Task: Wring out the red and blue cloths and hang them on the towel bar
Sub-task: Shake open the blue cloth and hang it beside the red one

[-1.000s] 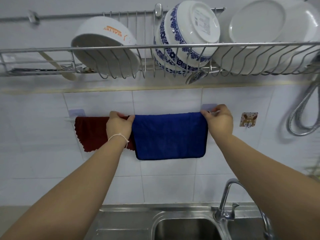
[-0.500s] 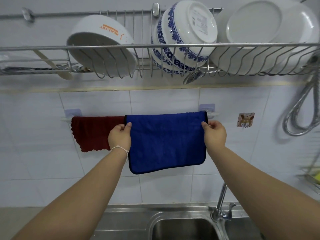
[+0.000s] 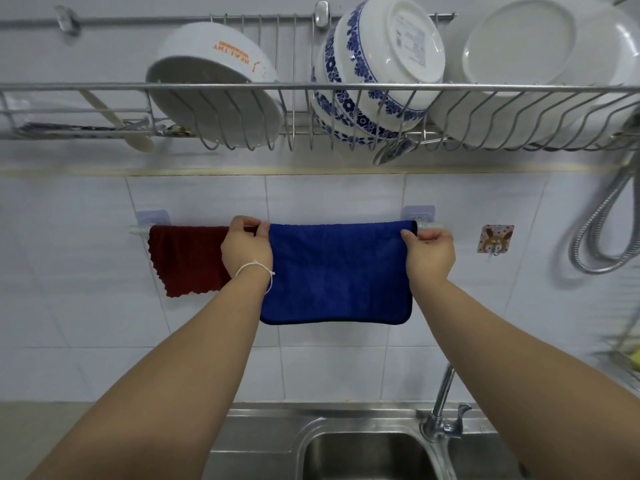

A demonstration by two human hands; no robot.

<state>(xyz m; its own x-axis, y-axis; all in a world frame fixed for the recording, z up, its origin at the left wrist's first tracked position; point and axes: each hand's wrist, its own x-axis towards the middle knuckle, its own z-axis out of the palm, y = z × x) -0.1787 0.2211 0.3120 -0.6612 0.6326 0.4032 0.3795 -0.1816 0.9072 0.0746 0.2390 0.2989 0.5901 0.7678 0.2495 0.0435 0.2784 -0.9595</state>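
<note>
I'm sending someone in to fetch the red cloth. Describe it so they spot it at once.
Find the wire dish rack on the tiled wall above the sink. Below it runs a towel bar with two cloths. The red cloth hangs at its left end, smaller and wavy-edged, unlike the blue cloth beside it.

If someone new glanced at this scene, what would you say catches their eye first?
Probably the blue cloth, draped over the towel bar at the centre, with the left hand and right hand gripping its top corners. Next, the red cloth hanging to its left, and the blue-patterned bowl tilted in the dish rack above.
</note>
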